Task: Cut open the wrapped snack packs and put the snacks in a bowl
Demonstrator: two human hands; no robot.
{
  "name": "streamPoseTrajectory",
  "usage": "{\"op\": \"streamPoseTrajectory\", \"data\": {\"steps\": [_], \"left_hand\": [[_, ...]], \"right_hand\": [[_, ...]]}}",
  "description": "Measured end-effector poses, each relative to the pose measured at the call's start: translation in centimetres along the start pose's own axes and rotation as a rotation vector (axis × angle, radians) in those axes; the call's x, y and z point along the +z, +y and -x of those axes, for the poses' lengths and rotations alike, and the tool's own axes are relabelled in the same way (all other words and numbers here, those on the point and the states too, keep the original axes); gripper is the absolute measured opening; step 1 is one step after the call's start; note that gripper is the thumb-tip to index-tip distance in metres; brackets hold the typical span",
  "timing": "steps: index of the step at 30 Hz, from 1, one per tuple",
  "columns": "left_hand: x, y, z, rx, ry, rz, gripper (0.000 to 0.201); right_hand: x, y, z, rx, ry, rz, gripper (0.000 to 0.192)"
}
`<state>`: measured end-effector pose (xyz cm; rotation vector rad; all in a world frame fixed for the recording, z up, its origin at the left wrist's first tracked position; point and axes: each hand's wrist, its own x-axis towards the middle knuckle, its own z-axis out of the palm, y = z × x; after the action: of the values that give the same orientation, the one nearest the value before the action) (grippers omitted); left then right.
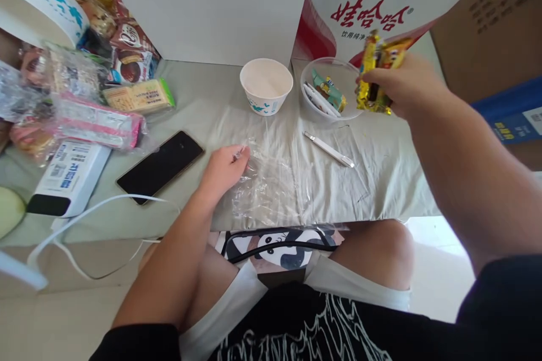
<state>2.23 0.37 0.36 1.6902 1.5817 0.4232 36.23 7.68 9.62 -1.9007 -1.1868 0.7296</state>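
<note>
Clear plastic wrap (271, 180) lies flat on the cloth-covered table (381, 180) w/ my left hand (224, 169) pinching its near-left edge, fingers together on the film. Nothing sits on the wrap yet, so I'd say packing is barely begun. My right hand (402, 87) is clamped on yellow snack packets (375, 70) above the clear bowl (309, 76), which has a few packets left inside.

A bunch of yellow snack packets (378, 70) was held upright above a clear bowl (311, 76). A crumpled clear plastic bag (271, 180), apparently empty, lay flat on the cloth.
</note>
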Motion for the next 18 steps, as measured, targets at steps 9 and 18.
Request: {"op": "streamPoseTrajectory", "data": {"steps": [9,18], "left_hand": [[-0.1,0.2,0.5,-0.008,-0.031,0.021,0.044],[-0.1,-0.2,0.4,0.048,-0.031,-0.043,0.035]], "right_hand": [[2.6,-2.1,-3.4,-0.187,-0.049,0.84,0.027],[3.1,-1.3,-3.3,-0.118,0.133,0.613,0.031]]}}
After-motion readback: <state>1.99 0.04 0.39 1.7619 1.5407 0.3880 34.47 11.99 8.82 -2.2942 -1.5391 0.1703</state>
